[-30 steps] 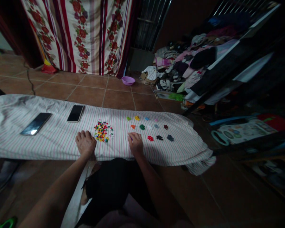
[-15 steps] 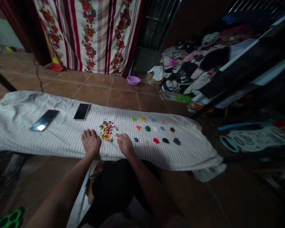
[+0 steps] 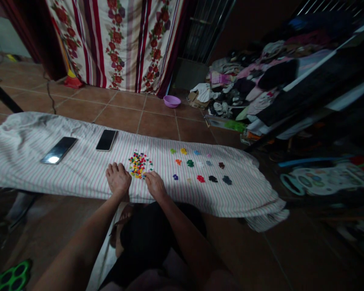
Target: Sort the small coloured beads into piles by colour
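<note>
Many colourful pieces [image 3: 137, 163] lie near the wide left grip [image 3: 118, 178] and narrow right grip [image 3: 155, 185].

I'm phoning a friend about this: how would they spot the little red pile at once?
Find the long striped cloth, then the small piles in rows right of the right hand. In the row nearest the person, the red pile sits just left of the black pile. Only it is bright red.
</note>
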### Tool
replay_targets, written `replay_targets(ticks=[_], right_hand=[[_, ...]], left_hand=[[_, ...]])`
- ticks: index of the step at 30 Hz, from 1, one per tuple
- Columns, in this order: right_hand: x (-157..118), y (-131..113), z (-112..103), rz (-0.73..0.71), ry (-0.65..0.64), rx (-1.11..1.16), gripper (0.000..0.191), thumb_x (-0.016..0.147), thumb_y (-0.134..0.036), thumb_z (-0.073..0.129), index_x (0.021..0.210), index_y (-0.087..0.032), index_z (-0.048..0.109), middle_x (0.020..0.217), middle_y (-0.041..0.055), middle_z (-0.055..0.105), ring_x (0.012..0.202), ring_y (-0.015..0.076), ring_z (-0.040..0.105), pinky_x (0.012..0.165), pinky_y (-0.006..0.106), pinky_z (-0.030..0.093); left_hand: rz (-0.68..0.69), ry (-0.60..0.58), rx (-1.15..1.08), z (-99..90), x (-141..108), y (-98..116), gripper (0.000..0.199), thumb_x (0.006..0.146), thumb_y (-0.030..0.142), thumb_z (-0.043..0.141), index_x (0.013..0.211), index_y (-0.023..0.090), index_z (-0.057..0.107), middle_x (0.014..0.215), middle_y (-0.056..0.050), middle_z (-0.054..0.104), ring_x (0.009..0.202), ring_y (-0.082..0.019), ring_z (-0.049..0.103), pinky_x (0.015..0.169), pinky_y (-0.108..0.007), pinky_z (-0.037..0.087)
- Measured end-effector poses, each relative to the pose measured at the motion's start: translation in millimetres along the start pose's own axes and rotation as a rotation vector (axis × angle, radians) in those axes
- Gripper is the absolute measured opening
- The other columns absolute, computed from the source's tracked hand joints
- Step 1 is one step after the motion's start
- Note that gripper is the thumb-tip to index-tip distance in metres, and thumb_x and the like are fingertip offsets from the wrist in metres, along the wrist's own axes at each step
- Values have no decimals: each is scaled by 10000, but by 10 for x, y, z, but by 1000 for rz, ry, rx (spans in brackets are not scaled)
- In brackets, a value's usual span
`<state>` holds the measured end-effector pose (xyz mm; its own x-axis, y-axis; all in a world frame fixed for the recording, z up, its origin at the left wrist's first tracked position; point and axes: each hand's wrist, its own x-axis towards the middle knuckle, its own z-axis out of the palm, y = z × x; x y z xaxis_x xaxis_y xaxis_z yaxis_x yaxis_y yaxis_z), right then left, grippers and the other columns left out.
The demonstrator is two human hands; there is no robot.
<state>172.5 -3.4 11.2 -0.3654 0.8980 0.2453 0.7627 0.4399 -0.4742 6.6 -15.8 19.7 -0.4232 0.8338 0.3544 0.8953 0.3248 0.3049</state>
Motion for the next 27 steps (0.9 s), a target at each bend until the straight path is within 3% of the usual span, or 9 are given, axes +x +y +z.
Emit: replay_targets(ticks=[12, 27], right_hand=[[70, -3, -38, 26, -25, -21, 213, 893, -116, 484, 980, -218, 650, 926, 41, 651, 900, 176, 590, 831, 276, 454], [85, -65, -88, 40, 14, -96, 163, 931, -167, 465, 877, -215, 610, 853, 32, 650, 847, 162, 596, 778, 249, 427]], left_hand=[[12, 10, 4, 11, -4, -6, 391, 847, 247, 383, 1144, 87, 582, 1290, -219, 542, 1311, -360, 396, 1053, -502, 311], [23, 24, -6, 3, -11, 6, 365, 837, 239, 400, 1122, 105, 585, 1258, -216, 546, 1300, -354, 399, 1036, -510, 323]])
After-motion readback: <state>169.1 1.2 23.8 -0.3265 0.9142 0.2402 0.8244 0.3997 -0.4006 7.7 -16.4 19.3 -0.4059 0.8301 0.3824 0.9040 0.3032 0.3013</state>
